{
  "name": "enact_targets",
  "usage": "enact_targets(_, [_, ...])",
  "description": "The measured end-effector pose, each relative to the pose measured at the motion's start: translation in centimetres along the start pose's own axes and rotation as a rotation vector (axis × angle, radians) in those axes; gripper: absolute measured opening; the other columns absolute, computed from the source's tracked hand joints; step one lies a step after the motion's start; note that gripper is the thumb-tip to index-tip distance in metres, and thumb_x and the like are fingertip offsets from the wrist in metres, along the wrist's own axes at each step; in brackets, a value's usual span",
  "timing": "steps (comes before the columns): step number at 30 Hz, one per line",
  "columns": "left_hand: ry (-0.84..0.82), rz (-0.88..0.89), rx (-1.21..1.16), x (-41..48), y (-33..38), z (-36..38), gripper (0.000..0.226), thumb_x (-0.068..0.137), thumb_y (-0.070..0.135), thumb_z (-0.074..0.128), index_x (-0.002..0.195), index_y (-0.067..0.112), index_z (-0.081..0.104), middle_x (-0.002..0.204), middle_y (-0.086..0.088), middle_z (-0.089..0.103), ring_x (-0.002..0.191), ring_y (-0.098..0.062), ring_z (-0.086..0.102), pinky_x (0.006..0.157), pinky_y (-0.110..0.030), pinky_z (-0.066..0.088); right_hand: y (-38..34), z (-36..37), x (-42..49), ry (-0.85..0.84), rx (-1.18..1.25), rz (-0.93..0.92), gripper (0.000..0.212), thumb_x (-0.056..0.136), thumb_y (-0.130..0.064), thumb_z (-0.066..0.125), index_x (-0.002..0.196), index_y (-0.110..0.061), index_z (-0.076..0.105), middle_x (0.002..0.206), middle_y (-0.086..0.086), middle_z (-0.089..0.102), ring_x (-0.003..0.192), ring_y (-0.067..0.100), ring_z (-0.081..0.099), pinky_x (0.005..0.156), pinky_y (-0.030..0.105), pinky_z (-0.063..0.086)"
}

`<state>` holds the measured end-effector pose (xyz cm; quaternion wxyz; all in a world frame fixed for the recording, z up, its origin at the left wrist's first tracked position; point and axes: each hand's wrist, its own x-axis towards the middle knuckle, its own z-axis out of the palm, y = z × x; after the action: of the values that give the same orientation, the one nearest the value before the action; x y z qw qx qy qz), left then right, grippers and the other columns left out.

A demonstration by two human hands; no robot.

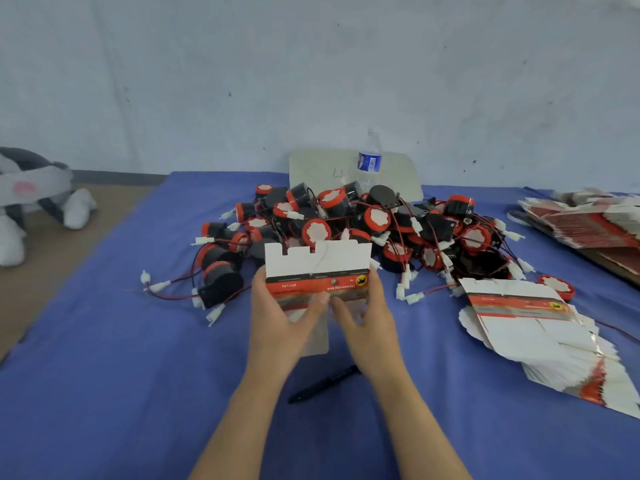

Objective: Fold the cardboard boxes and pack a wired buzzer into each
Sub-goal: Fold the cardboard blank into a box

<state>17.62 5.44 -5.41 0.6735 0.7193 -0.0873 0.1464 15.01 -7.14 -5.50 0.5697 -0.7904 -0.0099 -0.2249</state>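
Both hands held one box (318,268) upright above the desk (121,358). The left hand (277,320) gripped its left edge and the right hand (372,323) its right edge. The fingers (317,304) were curled round it, with the thumbs pressed on the printed red face and nearly meeting at the middle. The box's white notched flap stood up above the fingers. Just beyond the fingers lay the heap of buzzers (346,220), wires tangled. Right of the fingers lay a fanned stack of flat boxes (530,330). A pen (325,384) lay on the desk nearer the person than the fingers, beneath the forearms. A bottle (370,161) stood behind the heap.
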Motion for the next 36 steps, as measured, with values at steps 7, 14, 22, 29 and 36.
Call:
enact_targets(7, [-0.025, 0.101, -0.079, -0.2, 0.1, 0.0, 0.080, 0.060, 0.050, 0.078, 0.122, 0.055, 0.027, 0.131, 0.019, 0.049, 0.114, 0.011, 0.049, 0.085, -0.004, 0.042, -0.1, 0.0, -0.4, -0.040, 0.157, -0.041, 0.067, 0.088, -0.051, 0.049, 0.148, -0.036, 0.023, 0.140, -0.017, 0.048, 0.128, 0.006, 0.047, 0.110, 0.037, 0.039])
enact_targets(14, [-0.120, 0.193, -0.083, -0.7, 0.4, 0.8, 0.078, 0.068, 0.046, 0.078, 0.133, 0.043, 0.034, 0.134, 0.015, 0.047, 0.124, -0.001, 0.048, 0.091, -0.015, 0.046, -0.6, 0.5, -0.8, -0.115, 0.218, -0.015, 0.055, 0.095, -0.054, 0.041, 0.145, -0.035, 0.032, 0.139, -0.023, 0.048, 0.130, -0.003, 0.043, 0.110, 0.030, 0.038])
enact_targets(22, [-0.181, 0.165, 0.049, -0.4, 0.3, -0.3, 0.068, 0.071, 0.046, 0.073, 0.123, 0.058, 0.031, 0.121, 0.036, 0.049, 0.117, 0.011, 0.046, 0.089, -0.010, 0.044, -0.6, -0.3, -0.6, 0.010, 0.103, -0.142, 0.056, 0.085, -0.051, 0.059, 0.137, -0.033, 0.044, 0.130, -0.019, 0.055, 0.125, 0.006, 0.049, 0.102, 0.024, 0.042])
enact_targets(29, [-0.113, 0.171, 0.030, -0.5, 0.3, 0.1, 0.065, 0.082, 0.048, 0.057, 0.134, 0.050, 0.019, 0.136, 0.036, 0.038, 0.122, 0.001, 0.049, 0.088, -0.005, 0.042, 0.2, -0.5, -0.3, 0.108, -0.053, -0.120, 0.043, 0.090, -0.044, 0.049, 0.132, -0.034, 0.052, 0.107, -0.013, 0.057, 0.095, -0.001, 0.057, 0.080, 0.011, 0.046])
enact_targets(36, [-0.197, 0.228, 0.031, -0.5, 0.4, 0.1, 0.077, 0.089, 0.015, 0.064, 0.145, 0.040, 0.018, 0.138, 0.028, 0.042, 0.129, 0.005, 0.041, 0.097, -0.009, 0.038, -0.1, -1.0, -0.2, 0.023, 0.026, -0.117, 0.065, 0.092, -0.018, 0.061, 0.145, -0.039, 0.030, 0.133, -0.011, 0.054, 0.110, -0.001, 0.057, 0.088, 0.009, 0.044])
